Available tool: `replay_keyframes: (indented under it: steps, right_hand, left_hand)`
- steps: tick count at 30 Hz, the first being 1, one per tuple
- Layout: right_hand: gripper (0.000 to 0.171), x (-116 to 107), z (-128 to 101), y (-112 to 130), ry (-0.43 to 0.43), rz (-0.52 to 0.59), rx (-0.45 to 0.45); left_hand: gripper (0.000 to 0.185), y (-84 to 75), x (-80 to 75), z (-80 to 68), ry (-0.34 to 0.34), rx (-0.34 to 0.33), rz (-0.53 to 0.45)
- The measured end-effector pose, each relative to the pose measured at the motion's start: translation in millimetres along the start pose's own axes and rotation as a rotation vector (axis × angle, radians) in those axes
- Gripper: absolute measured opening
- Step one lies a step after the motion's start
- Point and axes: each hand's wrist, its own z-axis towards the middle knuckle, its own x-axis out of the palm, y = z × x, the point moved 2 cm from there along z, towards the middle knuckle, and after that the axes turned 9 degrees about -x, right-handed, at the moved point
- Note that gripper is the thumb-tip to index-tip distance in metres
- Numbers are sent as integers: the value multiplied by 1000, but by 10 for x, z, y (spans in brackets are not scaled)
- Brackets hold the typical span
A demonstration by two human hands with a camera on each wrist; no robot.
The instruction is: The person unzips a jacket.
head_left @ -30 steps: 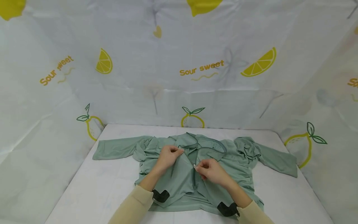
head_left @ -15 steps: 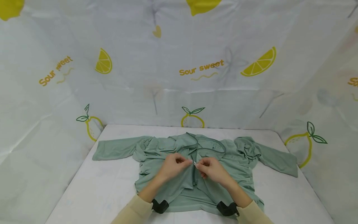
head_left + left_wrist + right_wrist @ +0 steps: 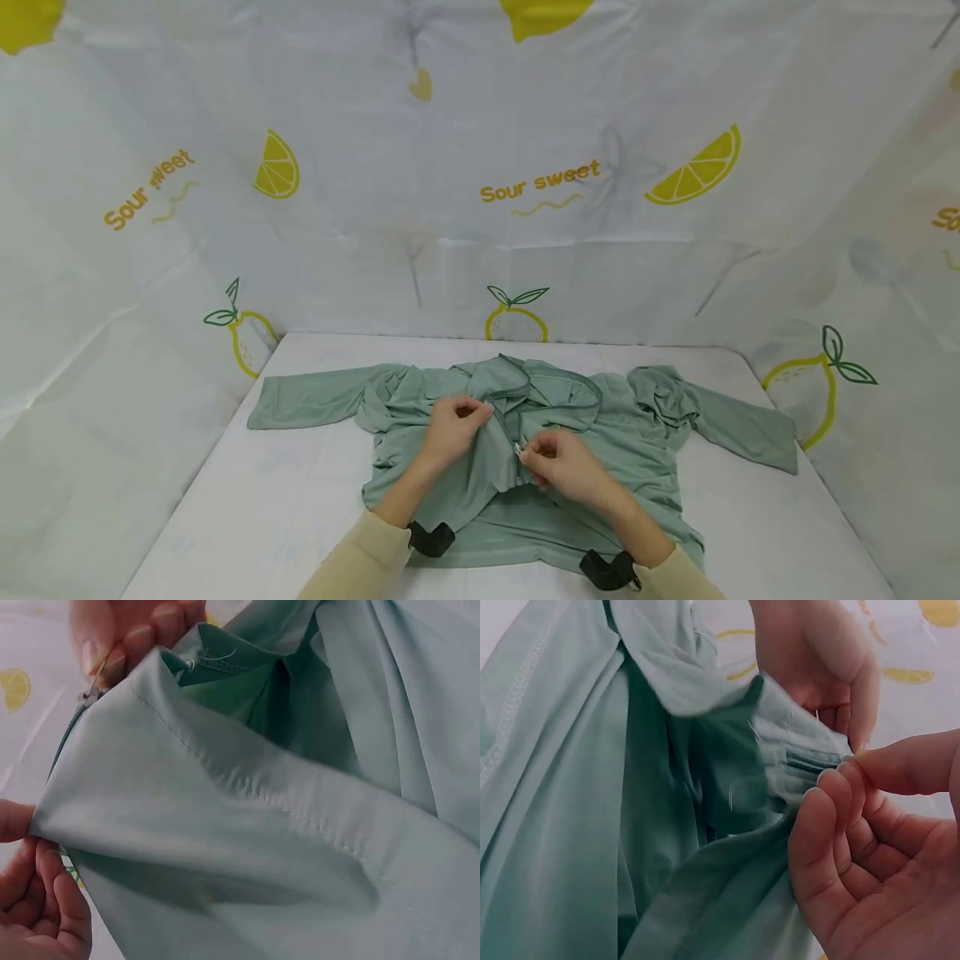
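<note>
A green zip-up jacket (image 3: 630, 462) lies spread with its front facing up, both sleeves stretched outward. My left hand (image 3: 452, 429) pinches the front edge by the zipper, below the collar. Just below and to the right, my right hand (image 3: 561, 462) pinches the small metal zipper pull (image 3: 518, 448) between thumb and forefinger. In the left wrist view, the zipper slider (image 3: 90, 697) sits at the right fingertips, and the edge runs taut down to the left fingers. The right wrist view shows the zipper tape (image 3: 814, 760) beside the right fingertips. The lower front is lifted off the layer beneath.
The jacket rests on a white-covered table (image 3: 225, 517). A white curtain (image 3: 360, 192) printed with lemons stands behind and at both sides. The left sleeve (image 3: 315, 398) and right sleeve (image 3: 750, 429) reach toward the table's sides. Black wrist cameras (image 3: 431, 540) sit below the hands.
My left hand came down beside the zipper pull, then went back up along the front edge. My right hand has shifted slightly down and left with the pull. The lower front has risen.
</note>
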Motion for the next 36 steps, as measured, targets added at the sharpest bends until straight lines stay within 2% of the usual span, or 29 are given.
replay_keyframes:
  steps: [3,7,9,11,14,16,18,24,30,36]
  right_hand:
    - [23,15,-12,-5,4,-13,-11]
    - [25,9,-16,-1,-11,-2,2]
    - [26,-3,-16,9,-19,3,13]
    - [25,-11,-13,8,-23,0,16]
    - [25,-8,-2,11,-25,-11,16]
    - [24,4,5,18,-25,-15,5]
    - [24,21,9,29,-22,-12,-8]
    - [27,50,7,56,-13,-36,-24]
    - [27,29,-5,76,6,-92,-43]
    - [24,14,-16,96,17,-87,-36]
  left_hand:
    - [22,22,-42,12,-29,-2,32]
    - [26,24,-61,-23,1,-64,118]
    - [30,28,-46,-62,54,-95,156]
    - [29,37,4,-110,128,-116,145]
    - [27,40,91,-157,226,-115,78]
    - [23,29,136,-168,251,-116,20]
    - [23,15,144,-160,235,-116,4]
    - [25,-38,123,-139,135,-135,-3]
    - [22,-46,146,-138,95,-153,-6]
    - [22,-40,169,-152,54,-178,-40]
